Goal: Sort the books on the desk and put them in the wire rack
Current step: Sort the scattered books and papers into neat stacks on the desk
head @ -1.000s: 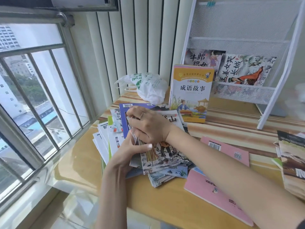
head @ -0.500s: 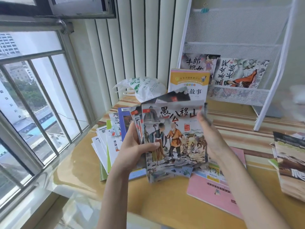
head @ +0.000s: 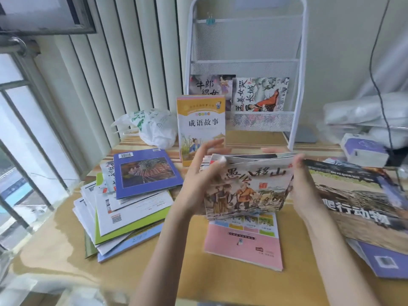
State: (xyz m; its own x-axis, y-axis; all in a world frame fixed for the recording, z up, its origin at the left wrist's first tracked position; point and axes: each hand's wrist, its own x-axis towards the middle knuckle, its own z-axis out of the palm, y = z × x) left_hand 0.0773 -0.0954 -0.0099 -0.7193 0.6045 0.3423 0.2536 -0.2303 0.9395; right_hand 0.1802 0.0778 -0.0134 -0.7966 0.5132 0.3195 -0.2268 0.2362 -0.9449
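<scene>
I hold a bundle of thin picture books upright above the desk, its front cover showing painted figures. My left hand grips the bundle's left edge, thumb on the front cover. My right hand holds the right edge, fingers behind. The white wire rack stands at the back of the desk with two picture books in its lowest shelf. A yellow book leans upright in front of the rack. A messy pile of books topped by a purple one lies to the left.
A pink book lies flat under the bundle. Large books overlap at the right. A white plastic bag sits at the back left by the blinds. A tissue box is at far right. Window bars run along the left.
The bundle has been lifted off the left pile and carried right, over the pink book. The view has swung right, so the rack now stands at the centre.
</scene>
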